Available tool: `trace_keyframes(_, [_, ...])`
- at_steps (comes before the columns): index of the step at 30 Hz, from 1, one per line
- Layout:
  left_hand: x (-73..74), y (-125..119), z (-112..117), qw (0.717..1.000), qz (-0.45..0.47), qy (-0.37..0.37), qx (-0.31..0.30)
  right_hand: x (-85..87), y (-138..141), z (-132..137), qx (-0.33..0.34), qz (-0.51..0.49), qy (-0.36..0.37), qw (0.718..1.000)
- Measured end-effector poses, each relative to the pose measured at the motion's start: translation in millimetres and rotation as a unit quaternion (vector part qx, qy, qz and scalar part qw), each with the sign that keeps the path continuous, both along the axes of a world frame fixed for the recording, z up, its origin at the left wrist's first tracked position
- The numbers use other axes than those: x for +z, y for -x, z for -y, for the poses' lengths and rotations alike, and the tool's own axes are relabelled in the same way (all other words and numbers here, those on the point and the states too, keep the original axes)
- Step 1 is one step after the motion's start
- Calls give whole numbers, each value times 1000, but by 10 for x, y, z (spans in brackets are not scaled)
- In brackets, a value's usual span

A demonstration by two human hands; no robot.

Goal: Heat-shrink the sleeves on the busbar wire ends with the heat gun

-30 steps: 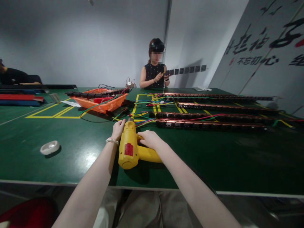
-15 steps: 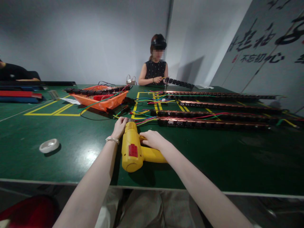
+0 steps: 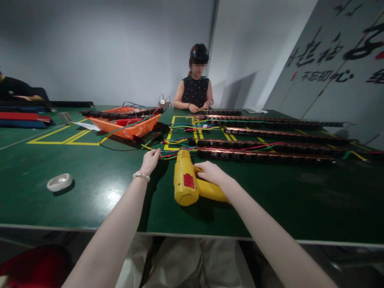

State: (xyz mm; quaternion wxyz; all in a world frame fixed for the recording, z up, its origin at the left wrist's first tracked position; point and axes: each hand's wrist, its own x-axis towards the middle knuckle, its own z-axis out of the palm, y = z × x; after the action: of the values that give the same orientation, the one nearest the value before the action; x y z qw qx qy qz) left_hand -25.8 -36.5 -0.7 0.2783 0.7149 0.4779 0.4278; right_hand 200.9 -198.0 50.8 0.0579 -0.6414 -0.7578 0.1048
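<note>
My right hand (image 3: 210, 172) is closed round the handle of a yellow heat gun (image 3: 184, 180) with a red label. Its nozzle points away from me, over the coloured wires (image 3: 172, 154) at the left end of the nearest black strip (image 3: 255, 155). Left of the nozzle, my left hand (image 3: 151, 160) pinches the ends of those wires, with a light bracelet on its wrist. The fingertips hide the wire tips.
Several long black strips with copper edges lie to the right. An orange basket (image 3: 129, 130) holding more strips stands back left. A white oval dish (image 3: 59, 182) sits at left on the green table (image 3: 99, 212). Across it a co-worker (image 3: 196, 90) handles wires; another person (image 3: 18, 90) is far left.
The heat gun has moved right in my right hand, away from my left hand, uncovering the wires. The co-worker's strip has been lowered to the table.
</note>
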Motion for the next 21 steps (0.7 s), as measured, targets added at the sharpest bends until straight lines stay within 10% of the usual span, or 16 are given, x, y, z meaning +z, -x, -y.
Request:
trace_keyframes(9, [56, -42, 63, 999, 20, -19, 28, 68, -269, 160, -51, 17, -8, 999])
trace_keyframes(21, [-22, -143, -42, 970, 231, 70, 6, 93, 314, 99, -7, 70, -8, 997])
